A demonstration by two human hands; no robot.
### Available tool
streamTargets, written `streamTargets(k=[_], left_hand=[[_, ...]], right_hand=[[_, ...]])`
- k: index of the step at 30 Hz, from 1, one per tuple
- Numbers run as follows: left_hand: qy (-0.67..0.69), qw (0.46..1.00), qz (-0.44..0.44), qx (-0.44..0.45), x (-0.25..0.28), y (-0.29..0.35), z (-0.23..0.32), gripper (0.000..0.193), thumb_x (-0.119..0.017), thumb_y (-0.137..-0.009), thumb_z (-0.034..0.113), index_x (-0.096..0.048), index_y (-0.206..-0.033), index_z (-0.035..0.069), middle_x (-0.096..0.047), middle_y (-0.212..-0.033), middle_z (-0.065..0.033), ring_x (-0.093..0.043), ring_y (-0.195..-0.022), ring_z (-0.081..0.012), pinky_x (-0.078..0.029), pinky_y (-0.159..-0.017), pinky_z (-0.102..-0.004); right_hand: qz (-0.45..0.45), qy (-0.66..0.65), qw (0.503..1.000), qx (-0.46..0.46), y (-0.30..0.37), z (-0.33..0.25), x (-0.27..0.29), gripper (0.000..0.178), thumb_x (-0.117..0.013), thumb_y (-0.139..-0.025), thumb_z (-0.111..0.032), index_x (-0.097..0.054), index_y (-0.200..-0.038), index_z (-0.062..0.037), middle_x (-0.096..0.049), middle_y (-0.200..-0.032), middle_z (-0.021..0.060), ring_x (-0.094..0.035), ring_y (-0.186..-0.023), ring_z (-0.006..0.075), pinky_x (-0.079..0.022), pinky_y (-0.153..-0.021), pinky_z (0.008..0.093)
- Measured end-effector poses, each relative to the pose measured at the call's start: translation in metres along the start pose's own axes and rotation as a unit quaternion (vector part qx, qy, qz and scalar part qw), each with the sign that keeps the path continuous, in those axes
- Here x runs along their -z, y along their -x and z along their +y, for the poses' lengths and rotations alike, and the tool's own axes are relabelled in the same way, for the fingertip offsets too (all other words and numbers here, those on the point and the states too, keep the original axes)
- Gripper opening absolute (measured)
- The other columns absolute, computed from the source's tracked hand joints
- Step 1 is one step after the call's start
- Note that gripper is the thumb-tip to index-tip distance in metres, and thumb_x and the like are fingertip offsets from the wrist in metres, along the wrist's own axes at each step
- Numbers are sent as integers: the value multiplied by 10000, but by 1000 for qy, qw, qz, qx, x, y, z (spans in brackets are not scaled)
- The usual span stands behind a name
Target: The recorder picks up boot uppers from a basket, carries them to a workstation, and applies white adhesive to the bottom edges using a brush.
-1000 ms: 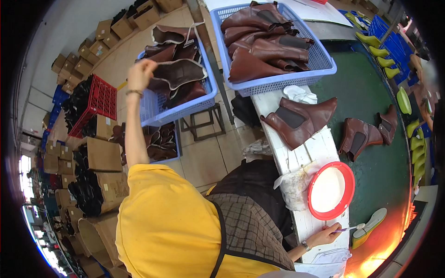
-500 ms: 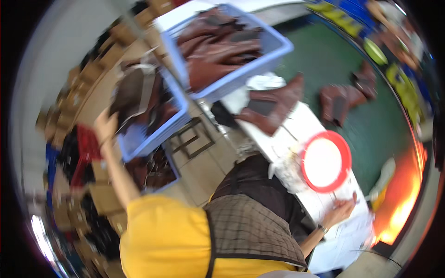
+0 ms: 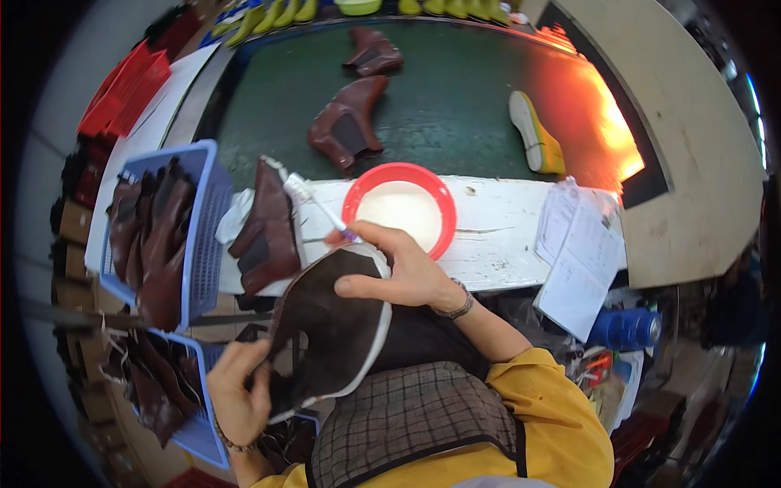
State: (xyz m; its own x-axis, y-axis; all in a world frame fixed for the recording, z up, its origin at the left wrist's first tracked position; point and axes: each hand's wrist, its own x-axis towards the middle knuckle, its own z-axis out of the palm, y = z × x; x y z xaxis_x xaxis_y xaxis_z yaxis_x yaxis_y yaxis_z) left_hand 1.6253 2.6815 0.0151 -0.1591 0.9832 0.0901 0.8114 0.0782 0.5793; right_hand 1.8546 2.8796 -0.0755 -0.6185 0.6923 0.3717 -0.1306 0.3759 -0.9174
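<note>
A brown boot upper (image 3: 325, 325), its dark lining showing and a pale strip along its edge, is held over my lap between both hands. My left hand (image 3: 240, 382) is closed on its left end. My right hand (image 3: 399, 268) grips the far edge, thumb on the lining. The same hand holds a toothbrush (image 3: 325, 210), its white bristle head pointing away to the left. Just beyond my right hand, a red bowl (image 3: 443, 203) of white liquid stands on the white board (image 3: 496, 236). To its left, a reddish-brown ankle boot (image 3: 272, 228) rests on the board.
Blue baskets (image 3: 207, 236) of brown boots and uppers stand at the left. On the green conveyor belt (image 3: 455, 106) lie more brown boots (image 3: 350, 126) and a yellow shoe piece (image 3: 537, 134), near an orange glow. Papers (image 3: 578, 260) and a blue bottle (image 3: 626, 329) are at the right.
My view has turned from the baskets toward the belt. The left hand has brought a boot upper from the basket to my lap. My right hand has moved from beside the bowl onto the upper.
</note>
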Motion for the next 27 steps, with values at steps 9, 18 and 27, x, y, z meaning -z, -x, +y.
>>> streamTargets(k=[9, 18, 27], left_hand=[[588, 722, -363, 43, -79, -53, -34, 1381, -964, -643, 347, -33, -1616, 42, -409, -1479, -118, -431, -1353, -222, -317, -1143, -383], [593, 759, -247, 109, -115, -88, -35, 623, -689, -775, -34, -526, -1376, -26, -631, -1304, -85, -585, -1191, -177, -439, -1055, -347], [393, 880, -226, 139, -109, -138, -41, 327, -773, -833, 99, -697, -1114, -50, -720, -986, -36, -635, -894, -102, -524, -826, -275]], right_hand=[[53, -118, 976, -176, 42, 3, 11, 248, -688, -850, -101, -619, -1074, -18, -580, -880, -24, -521, -814, 66, -450, -749, 231], [246, 177, 935, -186, 57, 13, 63, 251, -683, -940, -165, -679, -1163, -50, -657, -900, 31, -633, -798, 112, -496, -687, 283], [-30, 672, 734, -96, 41, 44, 103, 206, -669, -940, -212, -751, -1123, -169, -626, -866, 19, -637, -707, 213, -498, -610, 352]])
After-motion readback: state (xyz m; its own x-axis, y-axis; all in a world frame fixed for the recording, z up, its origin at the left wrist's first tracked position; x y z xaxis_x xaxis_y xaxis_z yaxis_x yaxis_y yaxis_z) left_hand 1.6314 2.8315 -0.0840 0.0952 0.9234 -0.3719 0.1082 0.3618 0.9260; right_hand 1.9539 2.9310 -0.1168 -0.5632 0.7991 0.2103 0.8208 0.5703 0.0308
